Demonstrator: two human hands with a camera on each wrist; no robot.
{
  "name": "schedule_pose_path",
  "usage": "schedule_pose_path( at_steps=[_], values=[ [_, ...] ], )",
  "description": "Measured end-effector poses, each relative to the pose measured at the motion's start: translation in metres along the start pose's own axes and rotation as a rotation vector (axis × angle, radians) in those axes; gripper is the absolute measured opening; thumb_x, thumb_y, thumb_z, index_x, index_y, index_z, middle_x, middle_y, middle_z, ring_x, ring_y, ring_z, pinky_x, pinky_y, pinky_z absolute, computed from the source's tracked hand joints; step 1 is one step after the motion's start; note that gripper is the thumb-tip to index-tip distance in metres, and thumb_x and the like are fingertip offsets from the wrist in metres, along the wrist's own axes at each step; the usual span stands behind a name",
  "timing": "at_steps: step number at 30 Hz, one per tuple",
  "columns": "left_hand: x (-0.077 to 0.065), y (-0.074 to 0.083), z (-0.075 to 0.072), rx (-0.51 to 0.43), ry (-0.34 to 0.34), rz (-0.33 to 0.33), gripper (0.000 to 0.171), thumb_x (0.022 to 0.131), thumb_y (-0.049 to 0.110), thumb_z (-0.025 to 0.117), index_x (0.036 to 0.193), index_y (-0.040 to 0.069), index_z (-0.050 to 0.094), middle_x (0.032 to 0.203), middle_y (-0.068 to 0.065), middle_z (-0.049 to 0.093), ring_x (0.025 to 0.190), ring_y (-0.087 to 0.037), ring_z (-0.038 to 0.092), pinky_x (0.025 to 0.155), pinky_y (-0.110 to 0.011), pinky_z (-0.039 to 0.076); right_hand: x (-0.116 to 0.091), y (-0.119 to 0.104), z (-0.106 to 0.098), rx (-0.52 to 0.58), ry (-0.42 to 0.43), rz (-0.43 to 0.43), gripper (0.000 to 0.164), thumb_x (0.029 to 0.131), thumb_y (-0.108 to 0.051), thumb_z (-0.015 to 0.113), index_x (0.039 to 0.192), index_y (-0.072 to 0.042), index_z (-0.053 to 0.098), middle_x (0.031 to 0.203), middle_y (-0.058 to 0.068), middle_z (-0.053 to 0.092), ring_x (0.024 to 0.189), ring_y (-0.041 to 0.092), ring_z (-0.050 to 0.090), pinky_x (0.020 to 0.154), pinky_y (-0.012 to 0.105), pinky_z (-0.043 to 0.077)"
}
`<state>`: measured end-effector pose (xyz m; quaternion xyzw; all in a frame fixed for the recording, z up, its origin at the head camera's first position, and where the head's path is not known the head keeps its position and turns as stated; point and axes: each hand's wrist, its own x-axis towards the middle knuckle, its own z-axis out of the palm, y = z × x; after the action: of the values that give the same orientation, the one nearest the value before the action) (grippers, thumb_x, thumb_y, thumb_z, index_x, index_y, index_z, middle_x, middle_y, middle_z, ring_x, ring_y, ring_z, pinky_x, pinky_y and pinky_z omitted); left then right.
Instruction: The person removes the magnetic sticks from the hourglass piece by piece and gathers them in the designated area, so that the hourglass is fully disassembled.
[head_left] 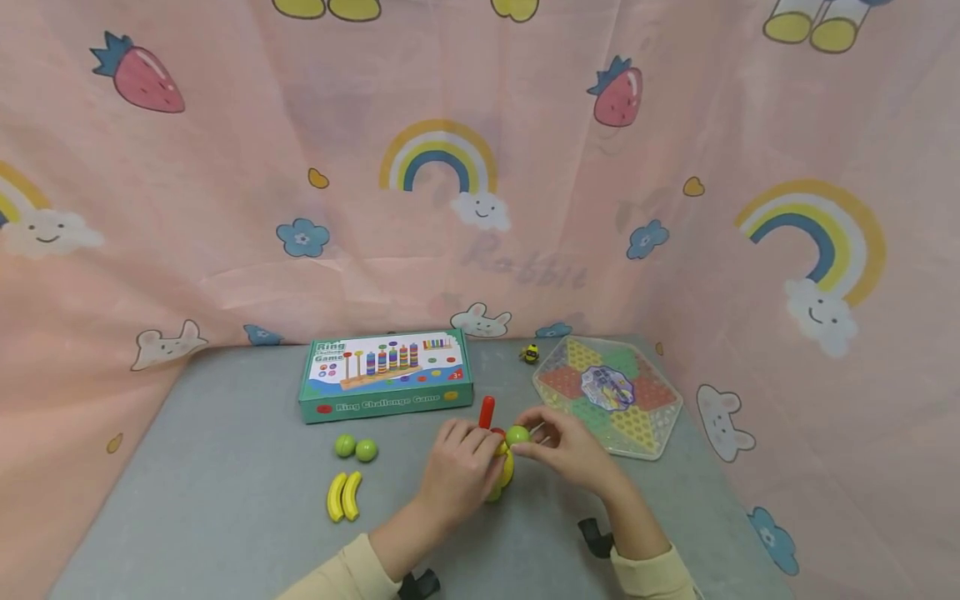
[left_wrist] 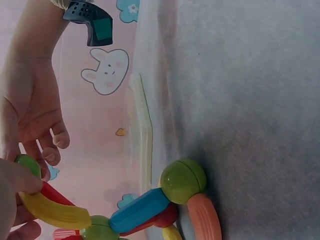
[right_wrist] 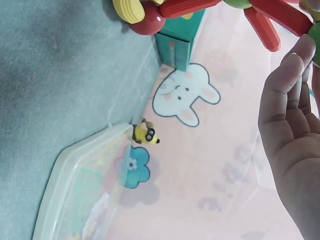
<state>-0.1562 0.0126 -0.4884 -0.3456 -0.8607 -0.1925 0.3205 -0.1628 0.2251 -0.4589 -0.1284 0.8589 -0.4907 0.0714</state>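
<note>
A ball-and-stick toy build stands between the hands, partly covered by them in the head view. My left hand (head_left: 463, 468) holds its upper part, the thumb lying over a yellow curved stick (left_wrist: 55, 210). On the other side my right hand (head_left: 567, 447) pinches a green ball (head_left: 517, 435) between thumb and fingertips, at the end of a red stick (right_wrist: 282, 15). Lower in the build are a blue stick (left_wrist: 140, 209), a larger green ball (left_wrist: 183, 181), a salmon stick (left_wrist: 204, 217) and a dark red ball (right_wrist: 147, 20). One red stick (head_left: 487, 412) points up beyond the left hand.
Two green balls (head_left: 356, 447) and two yellow curved sticks (head_left: 343, 497) lie on the grey table (head_left: 225, 500) to the left. Behind are a green game box (head_left: 386, 404), a small bee figure (head_left: 530, 354) and a clear-lidded star board (head_left: 645, 433). A pink printed cloth (head_left: 562, 217) hangs behind.
</note>
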Motion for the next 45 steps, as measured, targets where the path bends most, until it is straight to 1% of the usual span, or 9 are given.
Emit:
schedule_pose_path(
  at_steps=[8,13,17,22,24,27,31,37,45],
  values=[
    [0.001,0.0,-0.005,-0.037,0.0,-0.015,0.021,0.083,0.028,0.082,0.099,0.014,0.079,0.089,0.003,0.076,0.086,-0.012,0.066,0.09,-0.038,0.052,0.0,0.003,-0.003,-0.007,-0.02,-0.03,0.035,0.089,-0.034,0.077,0.116,-0.015,0.067,0.109,0.001,0.069,0.092,0.019,0.066,0.078,0.027,0.056],
    [0.007,-0.011,-0.021,-0.169,0.131,-0.078,0.021,0.082,0.016,0.081,0.102,0.009,0.077,0.088,0.0,0.074,0.076,-0.013,0.068,0.074,-0.03,0.057,0.0,0.003,-0.004,-0.008,-0.024,-0.047,0.035,0.089,-0.034,0.077,0.116,-0.015,0.067,0.109,0.001,0.07,0.091,0.019,0.067,0.078,0.027,0.057],
    [0.014,-0.029,-0.041,-0.426,0.138,-0.316,0.026,0.087,0.007,0.076,0.113,0.009,0.075,0.096,-0.005,0.075,0.069,-0.012,0.068,0.062,-0.022,0.057,0.0,0.002,-0.004,-0.013,-0.02,-0.029,0.034,0.089,-0.035,0.077,0.116,-0.016,0.068,0.109,0.0,0.069,0.091,0.02,0.066,0.078,0.027,0.056],
    [0.014,-0.057,-0.057,-0.757,-0.096,-0.788,0.026,0.099,0.019,0.066,0.124,0.021,0.073,0.102,-0.008,0.071,0.068,-0.013,0.066,0.061,-0.026,0.057,0.001,-0.001,-0.004,-0.018,-0.018,0.002,0.033,0.089,-0.034,0.077,0.115,-0.017,0.068,0.108,0.0,0.069,0.092,0.021,0.064,0.078,0.027,0.055],
    [0.01,-0.069,-0.058,-0.839,-0.191,-0.921,0.027,0.101,0.023,0.062,0.127,0.021,0.071,0.106,-0.01,0.067,0.073,-0.016,0.064,0.066,-0.03,0.06,0.001,-0.003,-0.004,-0.024,-0.022,0.0,0.033,0.089,-0.034,0.077,0.115,-0.016,0.068,0.108,0.0,0.069,0.092,0.021,0.063,0.079,0.027,0.055],
    [0.004,-0.083,-0.054,-0.965,-0.274,-1.035,0.032,0.103,0.021,0.06,0.133,0.015,0.066,0.117,-0.014,0.059,0.083,-0.02,0.06,0.078,-0.036,0.061,0.0,-0.004,-0.004,-0.019,-0.025,-0.001,0.033,0.09,-0.034,0.077,0.116,-0.015,0.068,0.108,0.001,0.069,0.092,0.021,0.064,0.079,0.027,0.055],
    [-0.005,-0.094,-0.05,-1.07,-0.346,-1.088,0.047,0.098,0.023,0.067,0.142,0.01,0.057,0.132,-0.016,0.053,0.094,-0.02,0.06,0.092,-0.044,0.058,-0.001,-0.004,-0.004,-0.008,-0.026,-0.004,0.033,0.089,-0.033,0.077,0.116,-0.016,0.068,0.109,0.0,0.069,0.092,0.02,0.064,0.079,0.026,0.055],
    [-0.013,-0.097,-0.054,-1.07,-0.465,-1.063,0.075,0.084,0.015,0.082,0.15,0.009,0.047,0.133,-0.02,0.062,0.104,-0.022,0.067,0.113,-0.061,0.035,0.0,-0.003,-0.004,-0.004,-0.035,-0.006,0.033,0.09,-0.034,0.076,0.117,-0.016,0.067,0.11,0.001,0.068,0.093,0.021,0.064,0.08,0.027,0.056],
    [-0.017,-0.095,-0.059,-0.985,-0.459,-0.979,0.076,0.078,0.013,0.086,0.146,0.018,0.053,0.148,-0.012,0.046,0.108,-0.023,0.058,0.094,-0.043,0.053,0.001,-0.001,-0.003,-0.001,-0.04,-0.001,0.035,0.089,-0.035,0.076,0.117,-0.015,0.067,0.111,0.002,0.068,0.094,0.021,0.065,0.081,0.027,0.056]
  ],
)
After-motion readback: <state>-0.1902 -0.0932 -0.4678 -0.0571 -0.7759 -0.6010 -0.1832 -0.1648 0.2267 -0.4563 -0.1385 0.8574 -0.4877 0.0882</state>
